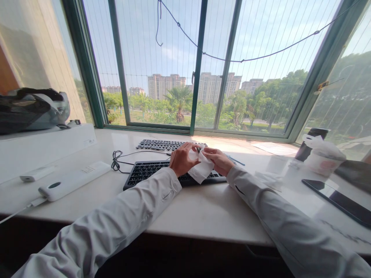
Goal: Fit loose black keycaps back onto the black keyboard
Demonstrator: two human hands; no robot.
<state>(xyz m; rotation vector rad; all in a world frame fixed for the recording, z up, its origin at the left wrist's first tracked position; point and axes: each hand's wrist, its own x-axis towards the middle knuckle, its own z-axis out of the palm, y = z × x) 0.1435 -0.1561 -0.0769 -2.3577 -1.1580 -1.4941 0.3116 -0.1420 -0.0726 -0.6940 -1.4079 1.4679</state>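
My left hand (182,159) and my right hand (219,160) meet above a black keyboard (145,171) on the white sill desk (203,210). Both pinch a white tissue or wipe (202,168), which hangs down between them over the keys. The fingers of each hand are curled on the cloth. A second black keyboard (162,145) lies just behind, nearer the window. Both arms wear pale long sleeves.
A white power bank (74,180) and a small white device (37,173) lie at the left, beside a white box (43,148) carrying a helmet (33,109). At right are a dark cup (310,144), a bagged cup (324,156), a phone (339,200) and papers (274,148).
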